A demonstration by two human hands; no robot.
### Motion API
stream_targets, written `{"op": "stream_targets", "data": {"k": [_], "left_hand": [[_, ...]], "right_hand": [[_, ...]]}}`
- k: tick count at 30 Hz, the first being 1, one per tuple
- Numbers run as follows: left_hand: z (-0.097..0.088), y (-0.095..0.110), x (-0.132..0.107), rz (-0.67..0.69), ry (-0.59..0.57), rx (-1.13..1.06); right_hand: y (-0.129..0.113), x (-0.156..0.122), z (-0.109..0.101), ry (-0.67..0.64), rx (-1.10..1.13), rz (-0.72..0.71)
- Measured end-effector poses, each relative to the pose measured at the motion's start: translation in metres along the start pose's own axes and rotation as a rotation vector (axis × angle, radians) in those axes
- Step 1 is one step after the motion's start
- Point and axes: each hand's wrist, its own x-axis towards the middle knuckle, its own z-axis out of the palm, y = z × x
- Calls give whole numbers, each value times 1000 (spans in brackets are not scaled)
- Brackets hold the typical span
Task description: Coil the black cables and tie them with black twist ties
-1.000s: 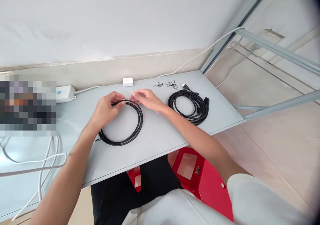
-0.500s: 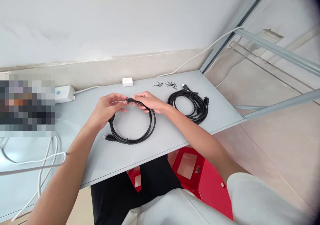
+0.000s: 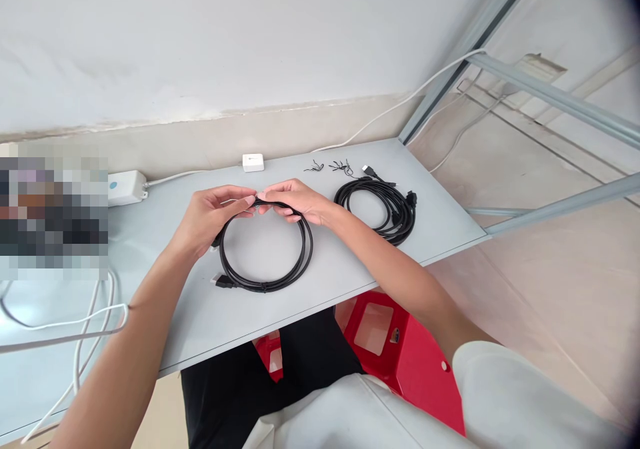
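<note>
A black HDMI-type cable (image 3: 306, 262) lies in a round coil on the table, its far side gripped by both hands. My left hand (image 3: 215, 210) pinches the coil's top from the left, fingers closed on it. From the right, my right hand (image 3: 295, 200) holds the same stretch, thumb and fingers wrapped round the strands. The fingertips of both hands nearly meet there, and small details between them are hidden. One dark plug (image 3: 226, 281) points left at the coil's lower left; another is partly covered by my left hand. A tie binds the strands at the bottom.
More coiled black cables (image 3: 407, 219) lie to the right on the table (image 3: 260, 316). Short black twist ties (image 3: 343, 167) and a small white box (image 3: 253, 162) sit near the wall. A white power strip (image 3: 127, 188) and loose white cords are left. A red stool (image 3: 425, 369) stands below.
The held coil's lower part has shifted slightly right and down in the picture, and its plug has moved with it. Both hands keep their grip at the top, fingertips slightly rearranged.
</note>
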Motion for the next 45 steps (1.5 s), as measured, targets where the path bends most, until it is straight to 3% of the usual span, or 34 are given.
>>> {"op": "stream_targets", "data": {"k": [13, 24, 31, 38, 45], "left_hand": [[3, 3, 0, -54, -7, -114], [-10, 0, 5, -176, -287, -179], [-11, -7, 6, -163, -198, -131], [3, -16, 7, -87, -27, -9], [7, -17, 5, -81, 0, -44]], "right_hand": [[4, -3, 3, -2, -98, -82], [-6, -11, 6, -77, -168, -82], [5, -3, 0, -74, -270, -165], [17, 6, -2, 86, -423, -276], [19, 10, -2, 92, -413, -278]]}}
